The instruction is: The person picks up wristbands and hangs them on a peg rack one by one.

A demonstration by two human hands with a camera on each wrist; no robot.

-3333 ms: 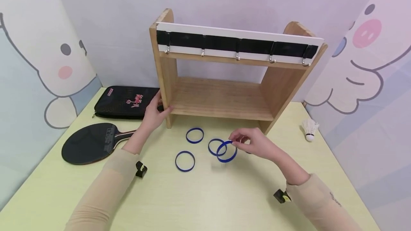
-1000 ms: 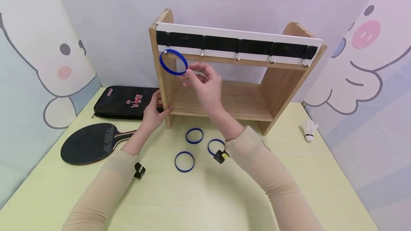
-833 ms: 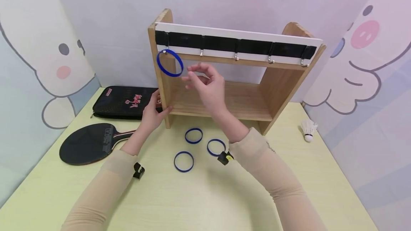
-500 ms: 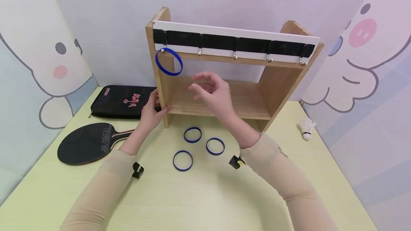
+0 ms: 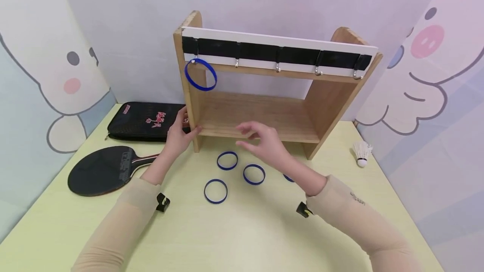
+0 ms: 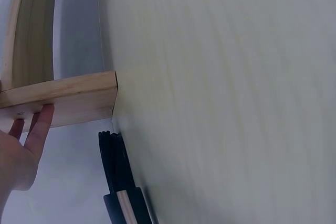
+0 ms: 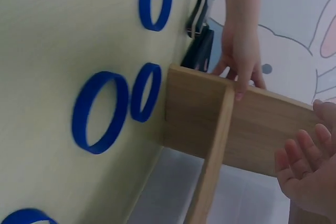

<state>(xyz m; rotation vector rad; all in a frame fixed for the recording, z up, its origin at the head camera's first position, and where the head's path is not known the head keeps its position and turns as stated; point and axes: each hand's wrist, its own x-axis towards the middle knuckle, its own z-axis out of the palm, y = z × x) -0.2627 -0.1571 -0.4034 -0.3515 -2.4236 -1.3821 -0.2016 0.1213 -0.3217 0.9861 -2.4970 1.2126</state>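
Observation:
My left hand (image 5: 177, 137) grips the left side panel of a small wooden shelf (image 5: 261, 114), with the thumb in front of its lower board. A blue ring (image 5: 206, 89) hangs from the leftmost hook on the black-and-white strip (image 5: 259, 55) across the top. My right hand (image 5: 270, 145) is in the air before the lower board, fingers loosely curved, holding nothing. Below it on the table lie several more blue rings, among them a front ring (image 5: 215, 202), a back ring (image 5: 227, 169) and a middle ring (image 5: 254, 183). Another ring (image 5: 288, 178) is partly hidden by the right forearm.
At the left lie a black table tennis paddle (image 5: 102, 171) and, behind it, a black zipped case (image 5: 145, 121). A shuttlecock (image 5: 362, 153) sits near the table's right edge. Cartoon-printed walls close in the back and sides.
My right hand carried a blue ring from the table up to the leftmost hook, let go of it there, and came back down to the right. The left hand stayed on the shelf.

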